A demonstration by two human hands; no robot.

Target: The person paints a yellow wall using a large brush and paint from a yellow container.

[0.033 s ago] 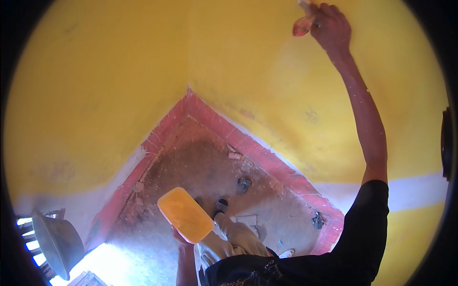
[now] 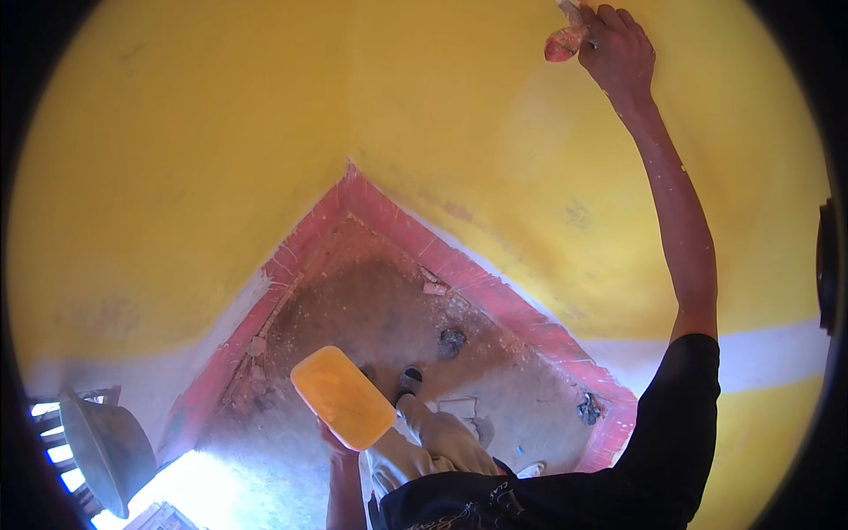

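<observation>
High on the right-hand yellow wall (image 2: 495, 115), my right hand (image 2: 621, 53) is closed round a paintbrush with a stained reddish handle (image 2: 564, 44). The brush's pale far end reaches the frame's top edge, so its tip is cut off. Low in the view, my left hand (image 2: 336, 439) grips a rectangular orange-yellow plastic tub (image 2: 344, 397) from beneath and holds it tilted in front of my legs. Most of that hand's fingers are hidden under the tub.
Two yellow walls meet in a corner above a pink skirting band (image 2: 495, 296). Dark lumps (image 2: 451, 343) and small debris lie on the dusty floor (image 2: 371, 300). A grey basin (image 2: 110, 450) stands by a bright barred opening at lower left. A dark object (image 2: 827, 265) juts in at far right.
My right hand and the brush have shifted slightly up and to the right along the wall. My left hand and the tub stay nearly where they were.
</observation>
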